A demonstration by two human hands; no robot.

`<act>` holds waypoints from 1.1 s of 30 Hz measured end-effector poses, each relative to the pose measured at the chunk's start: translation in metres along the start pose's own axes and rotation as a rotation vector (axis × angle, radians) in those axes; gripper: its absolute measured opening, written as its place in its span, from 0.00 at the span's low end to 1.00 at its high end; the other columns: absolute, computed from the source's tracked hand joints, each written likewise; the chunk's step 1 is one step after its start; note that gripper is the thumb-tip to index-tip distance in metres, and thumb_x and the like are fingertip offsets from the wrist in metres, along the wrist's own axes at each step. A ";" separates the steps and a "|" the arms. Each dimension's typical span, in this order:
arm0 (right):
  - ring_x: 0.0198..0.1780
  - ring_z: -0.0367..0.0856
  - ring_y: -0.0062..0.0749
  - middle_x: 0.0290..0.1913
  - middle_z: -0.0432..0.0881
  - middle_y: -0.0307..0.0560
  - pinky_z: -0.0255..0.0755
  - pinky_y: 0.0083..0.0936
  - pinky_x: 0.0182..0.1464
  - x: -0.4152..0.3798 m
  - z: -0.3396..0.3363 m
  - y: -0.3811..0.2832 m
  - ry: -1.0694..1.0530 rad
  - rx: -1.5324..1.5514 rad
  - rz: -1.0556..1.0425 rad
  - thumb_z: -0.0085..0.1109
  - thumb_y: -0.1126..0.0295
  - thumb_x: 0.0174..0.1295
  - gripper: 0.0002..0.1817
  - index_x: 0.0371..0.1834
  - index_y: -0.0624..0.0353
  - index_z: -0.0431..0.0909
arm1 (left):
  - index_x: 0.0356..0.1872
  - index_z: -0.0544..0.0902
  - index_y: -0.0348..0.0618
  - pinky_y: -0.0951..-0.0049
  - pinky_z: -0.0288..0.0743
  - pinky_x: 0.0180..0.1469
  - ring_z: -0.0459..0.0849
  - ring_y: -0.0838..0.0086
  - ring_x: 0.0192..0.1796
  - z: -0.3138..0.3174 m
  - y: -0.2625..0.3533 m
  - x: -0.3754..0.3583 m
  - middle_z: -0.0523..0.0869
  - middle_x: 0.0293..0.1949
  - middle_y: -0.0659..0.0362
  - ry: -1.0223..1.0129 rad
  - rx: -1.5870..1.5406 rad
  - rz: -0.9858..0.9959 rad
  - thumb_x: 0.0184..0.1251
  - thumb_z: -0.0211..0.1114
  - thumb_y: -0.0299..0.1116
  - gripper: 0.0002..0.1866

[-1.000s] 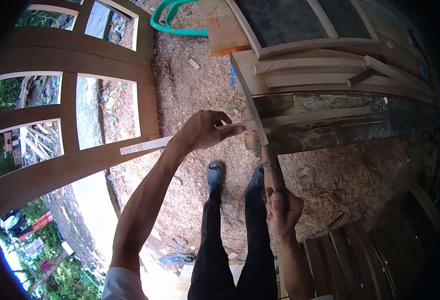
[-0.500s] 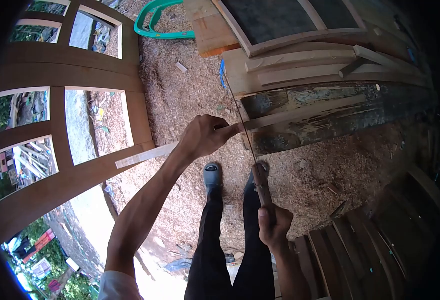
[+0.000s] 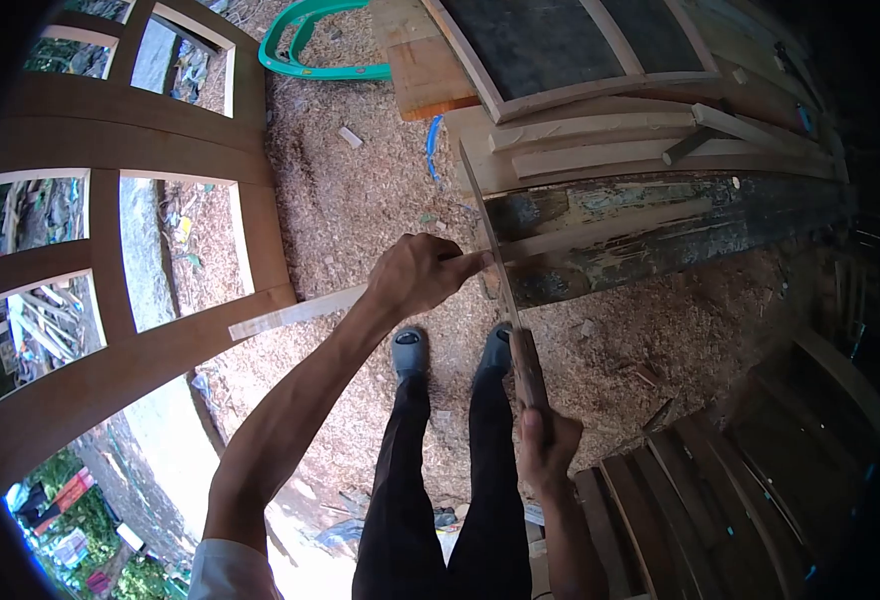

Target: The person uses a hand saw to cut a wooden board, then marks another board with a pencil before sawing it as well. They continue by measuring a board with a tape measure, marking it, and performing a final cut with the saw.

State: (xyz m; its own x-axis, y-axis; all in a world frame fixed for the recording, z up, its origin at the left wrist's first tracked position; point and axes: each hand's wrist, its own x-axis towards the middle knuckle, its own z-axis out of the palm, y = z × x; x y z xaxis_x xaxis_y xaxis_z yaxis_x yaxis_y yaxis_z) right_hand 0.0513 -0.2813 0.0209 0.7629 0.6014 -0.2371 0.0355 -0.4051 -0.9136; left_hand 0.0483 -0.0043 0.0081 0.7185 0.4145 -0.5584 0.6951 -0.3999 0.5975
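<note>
My right hand (image 3: 550,445) is wrapped around the wooden handle of a handsaw (image 3: 528,375). The saw's thin blade points away from me and crosses a light wooden strip (image 3: 305,312) near the bench's left end. My left hand (image 3: 415,278) grips that strip just left of the blade, with thumb and fingers closed on it. From there the strip sticks out leftward past my wrist, while its other part lies along the worn, paint-stained bench plank (image 3: 650,225). How deep the blade sits in the wood cannot be made out.
A panelled wooden door frame (image 3: 195,312) stands at left. Loose wood pieces (image 3: 600,133) and a framed dark panel (image 3: 560,50) lie on the bench's far side. A green plastic frame (image 3: 325,72) rests on the shaving-covered floor (image 3: 335,200). Dark boards (image 3: 660,480) line the lower right.
The saw has shifted slightly along its stroke and its blade shows a broader face now. My left hand keeps its hold on the strip. The whole view has moved a little.
</note>
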 end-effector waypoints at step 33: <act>0.14 0.60 0.14 0.13 0.62 0.33 0.51 0.18 0.17 0.036 -0.004 -0.020 0.016 0.418 0.084 0.52 0.55 0.69 0.28 0.13 0.59 0.63 | 0.37 0.83 0.35 0.63 0.73 0.33 0.81 0.66 0.26 0.007 0.003 -0.003 0.82 0.23 0.52 0.058 -0.090 0.206 0.55 0.71 0.54 0.27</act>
State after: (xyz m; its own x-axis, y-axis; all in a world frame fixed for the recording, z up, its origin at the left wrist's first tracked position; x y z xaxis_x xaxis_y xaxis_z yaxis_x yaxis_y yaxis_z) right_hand 0.0806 -0.2549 0.0322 0.7620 0.5661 -0.3147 -0.2898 -0.1365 -0.9473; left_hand 0.0479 -0.0127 0.0072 0.8408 0.3785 -0.3870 0.5269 -0.4079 0.7457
